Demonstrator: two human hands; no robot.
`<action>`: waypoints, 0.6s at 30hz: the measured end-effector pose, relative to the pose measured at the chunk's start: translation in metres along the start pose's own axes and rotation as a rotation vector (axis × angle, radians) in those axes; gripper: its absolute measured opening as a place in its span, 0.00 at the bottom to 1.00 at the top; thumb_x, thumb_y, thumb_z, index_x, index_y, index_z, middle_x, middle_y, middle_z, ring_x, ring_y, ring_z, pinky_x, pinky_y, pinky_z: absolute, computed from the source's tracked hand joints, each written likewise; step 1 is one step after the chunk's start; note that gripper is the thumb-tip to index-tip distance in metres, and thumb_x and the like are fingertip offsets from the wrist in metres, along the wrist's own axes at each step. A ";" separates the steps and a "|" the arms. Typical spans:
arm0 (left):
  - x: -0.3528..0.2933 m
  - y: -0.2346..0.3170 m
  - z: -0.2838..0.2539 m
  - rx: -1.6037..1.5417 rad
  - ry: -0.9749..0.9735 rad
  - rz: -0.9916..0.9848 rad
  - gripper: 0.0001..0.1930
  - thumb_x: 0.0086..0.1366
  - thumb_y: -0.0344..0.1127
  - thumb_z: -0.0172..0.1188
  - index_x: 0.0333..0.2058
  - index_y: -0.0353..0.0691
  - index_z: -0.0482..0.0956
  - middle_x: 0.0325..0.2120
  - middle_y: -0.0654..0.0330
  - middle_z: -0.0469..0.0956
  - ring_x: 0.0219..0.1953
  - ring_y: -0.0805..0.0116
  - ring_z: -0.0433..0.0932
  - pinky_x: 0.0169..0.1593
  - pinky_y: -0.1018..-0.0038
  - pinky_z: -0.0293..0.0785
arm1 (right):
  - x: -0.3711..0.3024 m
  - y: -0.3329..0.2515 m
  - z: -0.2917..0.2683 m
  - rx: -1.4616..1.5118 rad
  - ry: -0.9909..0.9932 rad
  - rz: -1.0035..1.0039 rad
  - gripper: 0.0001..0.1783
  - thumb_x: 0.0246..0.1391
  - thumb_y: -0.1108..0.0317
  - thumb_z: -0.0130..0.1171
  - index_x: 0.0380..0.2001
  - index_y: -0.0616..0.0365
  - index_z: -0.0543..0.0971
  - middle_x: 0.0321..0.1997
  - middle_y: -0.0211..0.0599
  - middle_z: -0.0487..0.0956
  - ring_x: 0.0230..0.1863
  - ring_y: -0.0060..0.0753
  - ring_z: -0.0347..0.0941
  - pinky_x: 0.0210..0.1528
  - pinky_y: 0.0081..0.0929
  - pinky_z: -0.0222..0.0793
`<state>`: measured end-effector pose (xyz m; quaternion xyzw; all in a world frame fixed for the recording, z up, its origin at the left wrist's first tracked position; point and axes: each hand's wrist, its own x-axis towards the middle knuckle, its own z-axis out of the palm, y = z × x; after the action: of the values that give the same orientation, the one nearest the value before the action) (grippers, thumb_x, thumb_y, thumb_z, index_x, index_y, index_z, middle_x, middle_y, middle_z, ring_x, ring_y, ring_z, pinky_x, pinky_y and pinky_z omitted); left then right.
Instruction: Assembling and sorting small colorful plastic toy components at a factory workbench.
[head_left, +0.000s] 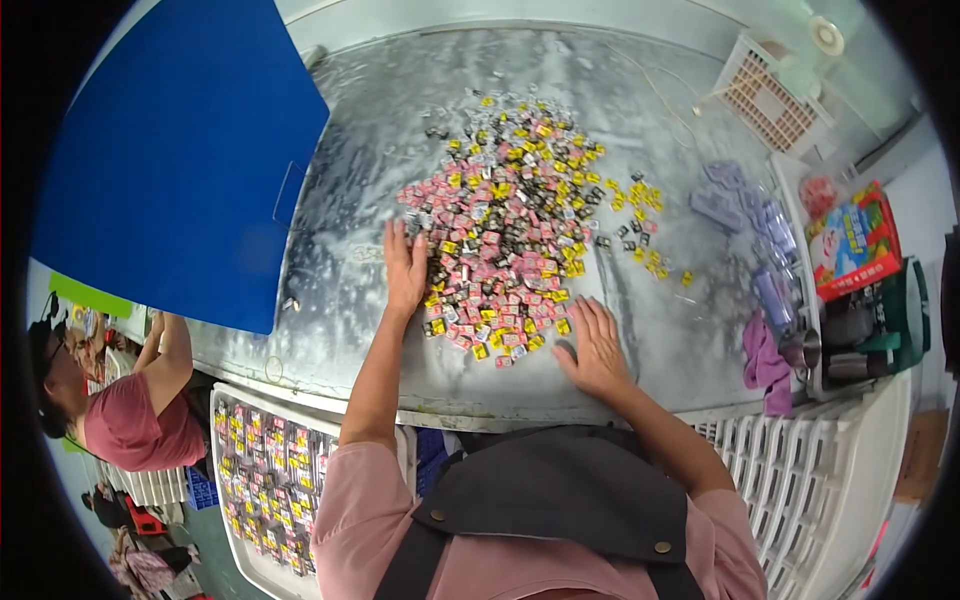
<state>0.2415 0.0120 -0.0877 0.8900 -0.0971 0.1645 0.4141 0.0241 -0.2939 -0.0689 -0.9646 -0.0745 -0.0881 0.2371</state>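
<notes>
A big heap of small square wrapped pieces (pixel 495 235), pink, yellow, black and silver, is spread over the grey metal tabletop (pixel 350 340). At its left edge lies my left hand (pixel 405 268), flat with fingers stretched away from me, touching the outer pieces. My right hand (pixel 598 350) rests palm down by the heap's near right corner, fingers spread and thumb out. Neither hand holds anything. A looser scatter of yellow and black pieces (pixel 640 200) lies to the right of the heap.
A blue panel (pixel 190 160) stands at left; beyond it a person (pixel 140 410) works. A white tray (pixel 222 480) of packed pieces sits below the table's edge. Purple-grey bundles (pixel 770 240), a purple cloth (pixel 767 365), a colourful bag (pixel 850 240) and a white basket (pixel 770 95) line the right.
</notes>
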 end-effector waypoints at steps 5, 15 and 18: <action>-0.055 0.013 -0.028 -0.167 -0.080 -0.200 0.35 0.72 0.53 0.48 0.66 0.30 0.57 0.70 0.41 0.47 0.72 0.47 0.49 0.71 0.64 0.49 | 0.003 0.002 0.006 -0.008 0.030 -0.079 0.39 0.55 0.56 0.60 0.63 0.70 0.61 0.68 0.58 0.61 0.71 0.57 0.52 0.73 0.49 0.44; -0.117 0.013 -0.116 -0.057 -0.103 -0.305 0.28 0.71 0.56 0.47 0.50 0.34 0.78 0.41 0.45 0.82 0.46 0.53 0.80 0.51 0.63 0.72 | 0.000 0.005 0.019 -0.024 0.088 -0.188 0.32 0.61 0.60 0.56 0.63 0.66 0.64 0.62 0.55 0.68 0.64 0.55 0.62 0.67 0.46 0.54; -0.148 0.002 -0.134 -0.076 -0.058 -0.320 0.26 0.70 0.54 0.48 0.48 0.34 0.79 0.37 0.45 0.82 0.42 0.52 0.80 0.48 0.62 0.73 | -0.002 0.013 0.030 -0.084 0.120 -0.300 0.31 0.63 0.59 0.54 0.63 0.68 0.63 0.62 0.56 0.68 0.63 0.57 0.63 0.67 0.45 0.54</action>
<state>0.0752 0.1196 -0.0606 0.8820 0.0278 0.0668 0.4656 0.0285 -0.2915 -0.1012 -0.9448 -0.1998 -0.1829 0.1845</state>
